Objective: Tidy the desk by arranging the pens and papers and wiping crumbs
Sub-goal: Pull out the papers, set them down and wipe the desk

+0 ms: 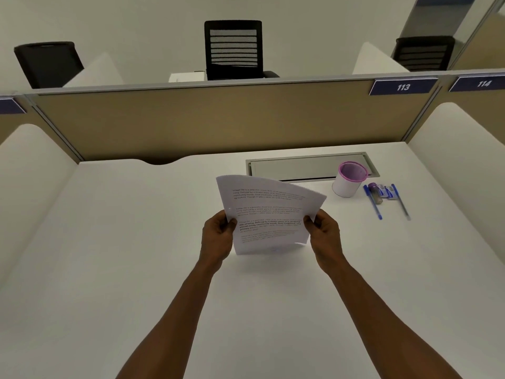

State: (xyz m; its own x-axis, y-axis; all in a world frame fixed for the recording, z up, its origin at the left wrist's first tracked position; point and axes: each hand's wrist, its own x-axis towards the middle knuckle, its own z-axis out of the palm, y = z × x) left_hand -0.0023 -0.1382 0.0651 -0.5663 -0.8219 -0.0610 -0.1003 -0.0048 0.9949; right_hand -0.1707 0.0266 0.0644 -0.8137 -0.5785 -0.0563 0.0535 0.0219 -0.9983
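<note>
Both hands, left (218,233) & right (325,232), pinch printed papers (269,214) by side edges, held upright above surface (136,242), prob. to square the stack. Pens (373,202) lie beside pen cup (348,179), far right.

Head-worn view, angled down over desk (136,269) — probably wide-angle
</note>
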